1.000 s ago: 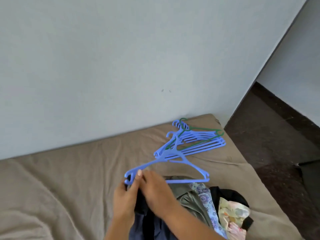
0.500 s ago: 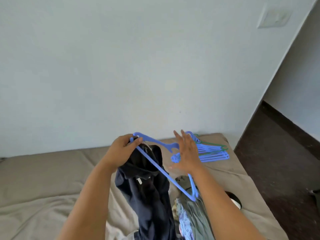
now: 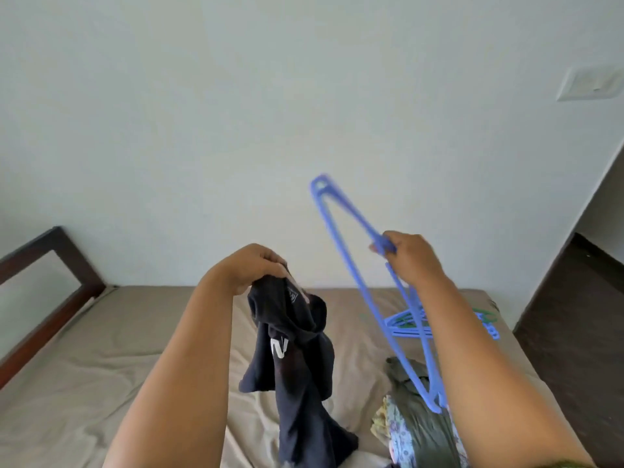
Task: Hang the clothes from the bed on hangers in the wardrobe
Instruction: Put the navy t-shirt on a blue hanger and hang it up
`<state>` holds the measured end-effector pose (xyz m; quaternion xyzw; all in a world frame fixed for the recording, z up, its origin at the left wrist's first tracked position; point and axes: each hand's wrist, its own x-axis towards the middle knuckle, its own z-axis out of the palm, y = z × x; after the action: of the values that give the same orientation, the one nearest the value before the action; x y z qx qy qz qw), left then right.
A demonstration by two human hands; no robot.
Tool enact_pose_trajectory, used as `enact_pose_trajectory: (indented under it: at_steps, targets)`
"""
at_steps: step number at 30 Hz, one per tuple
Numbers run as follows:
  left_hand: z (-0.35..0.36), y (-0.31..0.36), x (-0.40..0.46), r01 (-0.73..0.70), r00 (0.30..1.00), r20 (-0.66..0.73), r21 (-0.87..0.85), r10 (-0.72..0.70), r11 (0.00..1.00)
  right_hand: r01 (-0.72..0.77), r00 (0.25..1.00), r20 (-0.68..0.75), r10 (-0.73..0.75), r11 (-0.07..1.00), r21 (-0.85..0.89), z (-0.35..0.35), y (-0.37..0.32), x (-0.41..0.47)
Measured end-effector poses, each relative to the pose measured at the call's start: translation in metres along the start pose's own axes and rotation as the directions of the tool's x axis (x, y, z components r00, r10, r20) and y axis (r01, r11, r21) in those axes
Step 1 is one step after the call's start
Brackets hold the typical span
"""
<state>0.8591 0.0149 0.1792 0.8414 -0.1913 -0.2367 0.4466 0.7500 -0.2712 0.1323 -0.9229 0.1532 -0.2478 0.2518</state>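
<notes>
**Two hands up, shirt in one and hanger in the other**

Left hand (image 3: 251, 266) has its fingers bunched around the top of a dark navy shirt (image 3: 297, 359), which hangs off the bed (image 3: 118, 349) with its bottom end trailing down to the sheet. Right hand (image 3: 410, 261) grips a blue hanger (image 3: 351, 265) near the middle, tilted so one end points up at the wall. More clothes sit in a pile (image 3: 415, 417) on the bed under the right forearm, olive and floral stuff. Spare hangers (image 3: 405, 324), blue and green, lie on the bed further back. Dark wood frame (image 3: 44, 282) off to the left.
</notes>
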Motion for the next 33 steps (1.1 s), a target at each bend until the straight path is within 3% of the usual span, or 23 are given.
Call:
enact_pose_trajectory:
  at_steps: [3, 5, 7, 10, 13, 16, 20, 23, 26, 28, 30, 33]
  targets:
    - [-0.001, -0.007, -0.006, 0.025, 0.997, -0.081, 0.423, 0.010, 0.906, -0.096, 0.964, -0.255, 0.077, 0.994, -0.061, -0.013, -0.016, 0.002]
    - [0.004, -0.006, -0.009, 0.006, 0.993, -0.099, 0.556, 0.059, 0.831, -0.181, 0.909, -0.391, 0.142, 0.982, -0.062, -0.012, -0.036, 0.001]
    - [0.008, -0.001, -0.013, -0.052, 0.989, -0.082, 0.593, 0.125, 0.804, -0.240, 0.851, -0.461, 0.251, 0.967, 0.082, -0.003, -0.056, -0.001]
    - [0.008, 0.002, -0.017, -0.107, 0.973, -0.096, 0.609, 0.208, 0.786, -0.304, 0.834, -0.370, 0.410, 0.900, 0.312, 0.013, -0.081, -0.002]
    - [0.001, 0.001, -0.021, -0.079, 0.977, -0.121, 0.560, 0.176, 0.824, -0.273, 0.880, -0.190, 0.434, 0.793, 0.545, 0.025, -0.100, -0.006]
    - [-0.007, -0.007, -0.023, -0.019, 0.979, -0.170, 0.481, 0.114, 0.876, -0.197, 0.922, -0.109, 0.373, 0.691, 0.696, 0.031, -0.107, -0.011]
    - [-0.013, -0.011, -0.026, 0.021, 0.968, -0.239, 0.358, 0.070, 0.933, -0.030, 0.922, -0.279, 0.268, 0.768, 0.640, 0.039, -0.106, -0.016]
    - [-0.014, -0.011, -0.026, -0.011, 0.967, -0.247, 0.200, 0.061, 0.980, 0.148, 0.920, -0.371, 0.129, 0.760, 0.632, 0.057, -0.105, -0.024]
    - [-0.022, -0.001, -0.031, -0.033, 0.987, -0.157, -0.066, 0.022, 0.997, 0.344, 0.901, -0.415, -0.130, 0.796, 0.498, 0.071, -0.097, -0.031]
    - [-0.034, 0.006, -0.036, 0.011, 0.994, -0.104, -0.137, -0.026, 0.990, 0.447, 0.866, -0.413, -0.281, 0.804, 0.391, 0.078, -0.088, -0.030]
    - [-0.049, 0.013, -0.044, 0.046, 0.995, -0.084, -0.182, -0.062, 0.982, 0.502, 0.844, -0.380, -0.378, 0.807, 0.312, 0.080, -0.084, -0.027]
    - [-0.070, 0.026, -0.052, 0.082, 0.996, 0.013, -0.407, -0.084, 0.910, 0.576, 0.800, -0.288, -0.526, 0.809, 0.122, 0.086, -0.080, -0.024]
